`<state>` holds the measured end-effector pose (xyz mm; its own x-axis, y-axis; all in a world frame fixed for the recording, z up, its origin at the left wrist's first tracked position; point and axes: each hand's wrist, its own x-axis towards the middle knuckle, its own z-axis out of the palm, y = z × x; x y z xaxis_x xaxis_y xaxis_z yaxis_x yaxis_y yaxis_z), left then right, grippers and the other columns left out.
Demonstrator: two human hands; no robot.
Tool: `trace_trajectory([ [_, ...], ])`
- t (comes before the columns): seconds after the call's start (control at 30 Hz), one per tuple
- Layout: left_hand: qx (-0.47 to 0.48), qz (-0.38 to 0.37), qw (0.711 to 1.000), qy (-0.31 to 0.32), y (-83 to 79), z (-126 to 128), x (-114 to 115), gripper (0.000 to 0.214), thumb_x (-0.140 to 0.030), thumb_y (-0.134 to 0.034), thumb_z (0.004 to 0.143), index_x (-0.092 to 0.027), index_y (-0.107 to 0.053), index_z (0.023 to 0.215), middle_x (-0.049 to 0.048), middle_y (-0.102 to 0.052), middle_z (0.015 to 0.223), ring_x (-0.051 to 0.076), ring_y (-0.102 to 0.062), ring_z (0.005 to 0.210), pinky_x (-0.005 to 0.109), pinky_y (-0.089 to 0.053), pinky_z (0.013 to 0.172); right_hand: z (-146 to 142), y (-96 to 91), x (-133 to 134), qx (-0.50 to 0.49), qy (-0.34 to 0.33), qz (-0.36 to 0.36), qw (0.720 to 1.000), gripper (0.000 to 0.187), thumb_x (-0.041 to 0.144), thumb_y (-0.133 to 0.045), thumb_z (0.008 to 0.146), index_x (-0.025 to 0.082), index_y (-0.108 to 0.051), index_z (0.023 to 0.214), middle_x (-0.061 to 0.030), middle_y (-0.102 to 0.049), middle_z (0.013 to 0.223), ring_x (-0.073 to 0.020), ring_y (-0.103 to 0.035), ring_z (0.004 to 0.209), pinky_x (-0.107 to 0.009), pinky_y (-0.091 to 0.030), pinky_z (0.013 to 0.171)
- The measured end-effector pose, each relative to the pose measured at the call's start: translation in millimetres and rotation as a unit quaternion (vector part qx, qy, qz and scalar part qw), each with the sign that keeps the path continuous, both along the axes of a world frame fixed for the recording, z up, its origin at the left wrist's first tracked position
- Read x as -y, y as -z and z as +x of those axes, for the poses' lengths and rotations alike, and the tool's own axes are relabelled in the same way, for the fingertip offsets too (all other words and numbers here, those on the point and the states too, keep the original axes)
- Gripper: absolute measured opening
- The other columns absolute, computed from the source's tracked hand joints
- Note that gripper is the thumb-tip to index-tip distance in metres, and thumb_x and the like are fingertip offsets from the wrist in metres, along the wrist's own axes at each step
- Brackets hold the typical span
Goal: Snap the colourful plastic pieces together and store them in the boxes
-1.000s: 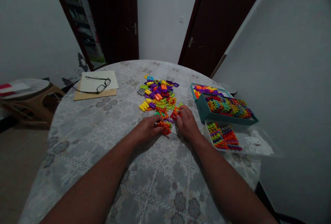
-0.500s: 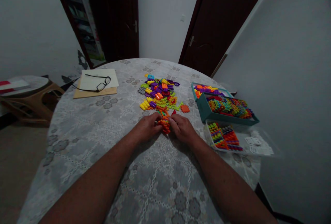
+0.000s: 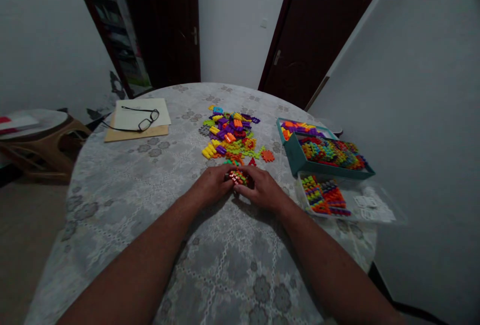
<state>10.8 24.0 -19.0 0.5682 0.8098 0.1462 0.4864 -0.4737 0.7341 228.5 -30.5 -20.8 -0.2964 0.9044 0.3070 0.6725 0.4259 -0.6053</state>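
Note:
Between my two hands is a small bundle of red, orange and green plastic building pieces (image 3: 238,177) with toothed edges. My left hand (image 3: 213,183) closes on its left side, and my right hand (image 3: 260,186) wraps its right side with the thumb in front. The fingers hide part of the bundle, so how the pieces join cannot be made out. Just beyond the hands lies a pile of colourful interlocking pieces (image 3: 232,137) in yellow, purple, orange and green. A small red piece (image 3: 252,162) and an orange toothed disc (image 3: 267,156) lie at its near right side.
To the right stand a teal box (image 3: 300,160) packed with pieces and its lid (image 3: 326,133) holding more. A clear plastic tray (image 3: 356,205) in front has stacked pieces and white parts. Eyeglasses (image 3: 144,124) rest on papers (image 3: 165,115) at the left of the cloth-covered round table (image 3: 210,265).
The bundle has turned in my hands and now shows its studded face. My right thumb has moved down and left across its front, and the fingers have come closer together behind it.

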Motion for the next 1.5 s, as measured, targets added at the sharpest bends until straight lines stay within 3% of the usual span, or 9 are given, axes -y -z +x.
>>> trace_trajectory([
  [0.23, -0.01, 0.013, 1.0, -0.003, 7.3, -2, -7, 0.047, -0.03, -0.062, 0.091, -0.023, -0.078, 0.135, 0.01, -0.085, 0.118, 0.031, -0.078, 0.108, 0.041, -0.057, 0.098, -5, -10.7, 3, 0.031, -0.01, -0.004, 0.999, 0.056, 0.033, -0.082, 0.095, 0.022, -0.066, 0.148, -0.0111, -0.076, 0.131, -0.0257, -0.072, 0.115, -0.04, -0.055, 0.102],
  [0.4, -0.012, 0.012, 1.0, 0.002, 4.1, -2, -9, 0.045, -0.042, -0.064, 0.092, -0.025, -0.081, 0.129, 0.0091, -0.086, 0.114, 0.032, -0.079, 0.101, 0.039, -0.058, 0.095, -9, -16.4, 5, 0.074, 0.024, -0.018, 0.997, 0.041, 0.024, -0.065, 0.104, 0.02, -0.066, 0.145, -0.0123, -0.076, 0.133, -0.0253, -0.07, 0.118, -0.039, -0.053, 0.104],
  [0.6, -0.033, -0.003, 0.999, 0.017, 0.4, -2, -8, 0.044, -0.049, -0.053, 0.099, -0.026, -0.083, 0.122, 0.0075, -0.086, 0.117, 0.032, -0.077, 0.107, 0.038, -0.055, 0.097, -12, -15.9, 6, 0.104, 0.026, -0.033, 0.994, 0.039, 0.037, -0.074, 0.101, 0.021, -0.067, 0.135, -0.0116, -0.076, 0.131, -0.027, -0.07, 0.114, -0.037, -0.053, 0.097],
  [0.8, -0.023, -0.012, 0.999, 0.035, 0.0, -3, -10, 0.043, -0.053, -0.062, 0.095, -0.027, -0.082, 0.124, 0.007, -0.085, 0.116, 0.032, -0.078, 0.105, 0.038, -0.056, 0.094, -11, -16.0, 6, 0.142, 0.075, -0.049, 0.986, 0.024, 0.032, -0.067, 0.101, 0.024, -0.067, 0.123, -0.0071, -0.077, 0.119, -0.0251, -0.069, 0.104, -0.034, -0.049, 0.086],
  [1.0, 0.057, -0.155, 0.984, 0.063, 2.0, -4, -11, 0.054, -0.064, -0.064, 0.097, -0.023, -0.077, 0.129, 0.0107, -0.083, 0.103, 0.028, -0.076, 0.084, 0.036, -0.057, 0.071, -10, -19.5, 8, 0.137, 0.082, -0.053, 0.986, 0.021, 0.033, -0.063, 0.105, 0.025, -0.064, 0.123, -0.0067, -0.077, 0.118, -0.024, -0.069, 0.102, -0.032, -0.046, 0.084],
  [1.23, 0.12, -0.246, 0.958, 0.081, 7.1, -4, -15, 0.054, -0.07, -0.073, 0.091, -0.019, -0.076, 0.107, 0.0109, -0.079, 0.095, 0.025, -0.071, 0.082, 0.037, -0.054, 0.074, -12, -18.5, 6, 0.147, 0.07, -0.058, 0.985, 0.02, 0.038, -0.062, 0.108, 0.025, -0.063, 0.124, -0.0064, -0.076, 0.12, -0.0235, -0.069, 0.102, -0.031, -0.045, 0.081],
  [1.37, 0.108, -0.242, 0.962, 0.068, 3.3, -4, -13, 0.058, -0.074, -0.076, 0.086, -0.019, -0.078, 0.108, 0.0108, -0.079, 0.094, 0.026, -0.071, 0.082, 0.037, -0.054, 0.074, -4, -33.3, 9, 0.182, 0.056, -0.057, 0.98, 0.017, 0.035, -0.063, 0.108, 0.022, -0.065, 0.118, -0.0073, -0.077, 0.118, -0.0226, -0.07, 0.1, -0.03, -0.045, 0.08],
  [1.5, 0.086, -0.236, 0.967, 0.049, 3.1, -5, -13, 0.058, -0.073, -0.072, 0.09, -0.02, -0.078, 0.113, 0.0092, -0.078, 0.09, 0.025, -0.071, 0.08, 0.036, -0.055, 0.073, 26, -66.2, 20, 0.173, 0.045, -0.036, 0.983, 0.012, 0.028, -0.068, 0.105, 0.023, -0.067, 0.116, -0.0058, -0.076, 0.116, -0.0215, -0.07, 0.102, -0.03, -0.048, 0.085],
])
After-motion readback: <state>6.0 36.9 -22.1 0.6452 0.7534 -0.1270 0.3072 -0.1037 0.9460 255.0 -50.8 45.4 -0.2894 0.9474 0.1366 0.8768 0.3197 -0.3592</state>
